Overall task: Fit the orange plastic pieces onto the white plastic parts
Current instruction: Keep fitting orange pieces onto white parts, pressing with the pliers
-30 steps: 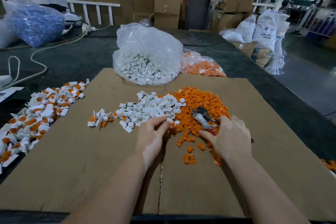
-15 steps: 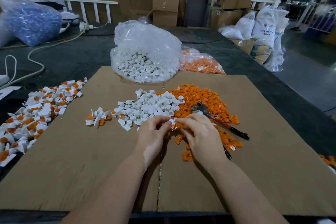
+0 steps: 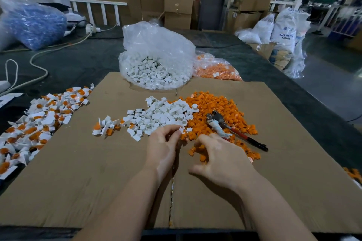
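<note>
Where the two piles meet at the middle of the cardboard sheet (image 3: 68, 182), we see both hands at work. Our left hand (image 3: 162, 148) pinches a small white plastic part (image 3: 181, 130) between thumb and fingertips, at the near edge of the white plastic parts (image 3: 162, 115). Our right hand (image 3: 221, 160) lies just beside it, fingers curled down over the near fringe of the orange plastic pieces (image 3: 215, 107); whether it holds a piece we cannot tell, as the fingertips are hidden. The white heap lies left of centre and touches the orange heap on its right. Pliers (image 3: 231, 129) with red and black handles rest on the orange pieces, just beyond the right hand. A small cluster of fitted parts (image 3: 105, 127) lies left of the white heap. Along the left edge of the cardboard spreads a larger pile of assembled white-and-orange parts (image 3: 39, 123). Beyond the cardboard stand a clear bag of white parts (image 3: 156, 60) and, to its right, a clear bag of orange pieces (image 3: 217, 70). A bag of blue parts (image 3: 33, 23) lies at far left, near a white cable (image 3: 39, 55).
</note>
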Available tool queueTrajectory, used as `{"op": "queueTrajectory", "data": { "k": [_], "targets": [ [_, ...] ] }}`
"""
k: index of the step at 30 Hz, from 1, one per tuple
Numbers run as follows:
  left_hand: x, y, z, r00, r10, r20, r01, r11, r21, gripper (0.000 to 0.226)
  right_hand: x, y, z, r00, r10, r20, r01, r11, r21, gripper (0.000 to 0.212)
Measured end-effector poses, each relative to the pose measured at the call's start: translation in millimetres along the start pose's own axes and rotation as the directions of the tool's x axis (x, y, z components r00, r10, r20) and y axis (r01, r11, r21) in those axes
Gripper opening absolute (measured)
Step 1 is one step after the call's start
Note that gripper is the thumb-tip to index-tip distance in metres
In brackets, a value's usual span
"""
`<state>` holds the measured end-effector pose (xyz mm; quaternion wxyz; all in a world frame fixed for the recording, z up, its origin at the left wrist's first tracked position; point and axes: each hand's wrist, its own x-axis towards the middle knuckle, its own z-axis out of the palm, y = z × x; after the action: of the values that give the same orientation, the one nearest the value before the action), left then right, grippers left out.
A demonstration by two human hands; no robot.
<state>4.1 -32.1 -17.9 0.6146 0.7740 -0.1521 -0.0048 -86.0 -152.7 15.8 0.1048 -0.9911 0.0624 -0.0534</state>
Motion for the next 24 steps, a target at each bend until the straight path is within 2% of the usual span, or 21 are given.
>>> {"op": "queueTrajectory", "data": {
  "k": [3,6,12,16,20,24],
  "targets": [
    [-1,0,1,1.0,0.012,-0.029,-0.011,0.999,0.034,0.018,3,0,-1,0.998,-0.014,0.066,0.01,0.999,0.053,0.038],
    [-1,1,1,0.999,0.031,-0.043,-0.028,0.998,0.062,0.019,11,1,7,0.999,0.0,-0.036,0.003,0.998,0.071,0.024],
    [0,-1,4,0.997,0.047,-0.054,-0.042,0.994,0.096,0.02,31,-2,29,0.97,0.077,-0.231,-0.063,0.996,0.066,0.015],
    [-1,0,4,0.988,0.092,-0.123,-0.076,0.989,0.128,0.018,36,-3,38,0.945,0.083,-0.317,-0.065,0.996,0.065,0.019],
    [0,2,-6,0.952,0.207,-0.226,-0.178,0.973,0.144,0.018,36,-3,41,0.934,0.107,-0.341,-0.061,0.988,0.142,0.026],
    [14,-1,-30,0.913,0.25,-0.322,-0.152,0.942,0.299,0.02,36,-4,42,0.93,0.106,-0.351,-0.062,0.989,0.135,0.029]
  ]
}}
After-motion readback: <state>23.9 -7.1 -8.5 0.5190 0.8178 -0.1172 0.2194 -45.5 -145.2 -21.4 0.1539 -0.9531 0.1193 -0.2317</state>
